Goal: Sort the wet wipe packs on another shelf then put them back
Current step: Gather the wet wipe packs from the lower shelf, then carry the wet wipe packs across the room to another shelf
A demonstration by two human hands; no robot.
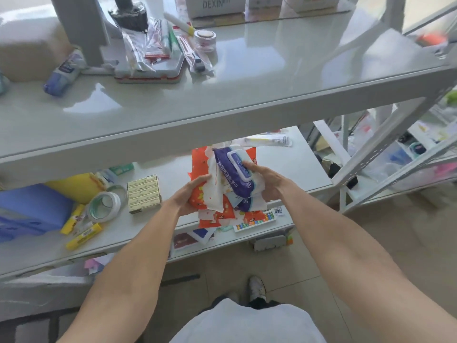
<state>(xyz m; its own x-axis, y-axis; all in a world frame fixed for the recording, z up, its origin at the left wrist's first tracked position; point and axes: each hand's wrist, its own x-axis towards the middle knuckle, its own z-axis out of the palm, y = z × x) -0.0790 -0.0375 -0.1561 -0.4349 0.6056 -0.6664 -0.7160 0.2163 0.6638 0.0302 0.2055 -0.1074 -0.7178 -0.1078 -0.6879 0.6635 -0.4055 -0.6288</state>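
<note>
Wet wipe packs point(232, 180) bunched in a stack just above the lower shelf point(291, 169), left hand point(191, 194) clasping the stack's left side, right hand point(265, 180) gripping the purple top pack, tape roll point(103, 203) left of the stack

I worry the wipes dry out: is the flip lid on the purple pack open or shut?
Shut. The white lid lies flat on the purple pack, with the right hand beside it.

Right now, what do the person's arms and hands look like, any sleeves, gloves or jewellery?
Both arms are bare along all that shows; no sleeve reaches into view. The left hand and right hand wear no gloves, and no watch, ring or bracelet shows on either wrist. Lower down, a white garment covers the torso.
</note>
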